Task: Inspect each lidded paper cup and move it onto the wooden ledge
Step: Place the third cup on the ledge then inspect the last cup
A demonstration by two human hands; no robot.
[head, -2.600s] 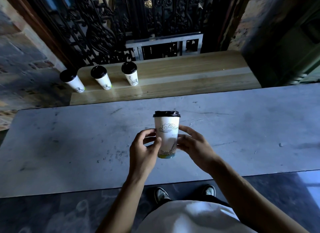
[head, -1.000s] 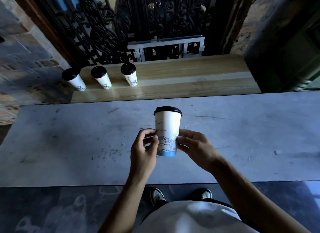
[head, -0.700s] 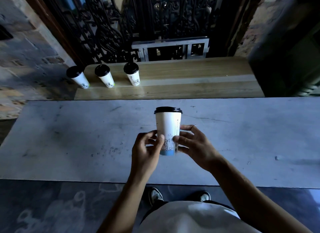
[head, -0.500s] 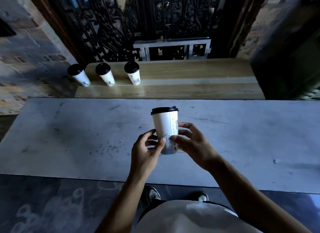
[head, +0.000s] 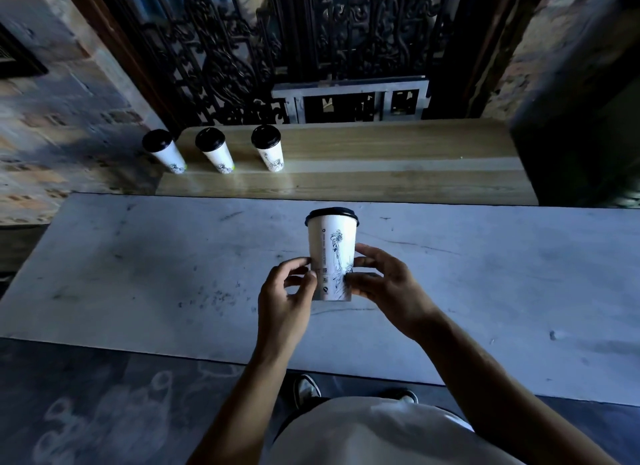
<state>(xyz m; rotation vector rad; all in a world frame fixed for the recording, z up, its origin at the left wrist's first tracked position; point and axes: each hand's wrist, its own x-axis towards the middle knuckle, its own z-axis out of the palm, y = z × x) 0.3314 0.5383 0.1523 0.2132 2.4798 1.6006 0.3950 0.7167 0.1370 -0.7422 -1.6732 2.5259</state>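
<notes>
A: Cup status? Location?

B: Held upright above grey surface [head: 138,274], near front-centre. Paper cup [head: 331,253] with black lid [head: 331,214] on top, long axis vertical. Not resting on surface, by the look of it.

A: Hands?

B: Left hand [head: 282,298] pinching lower left wall with fingertips. Right hand [head: 384,284] curled round lower right wall. Both closed on cup, grip low on body.

A: Ledge?

B: Wooden ledge [head: 381,167] straight ahead, past far edge of surface, well apart from cup. Three lidded cups [head: 214,153] standing at left end, in a row.

A: Next move?

B: Likely forward carry, kept vertical. Free space just right of row. Neither hand clearly nearer.
</notes>
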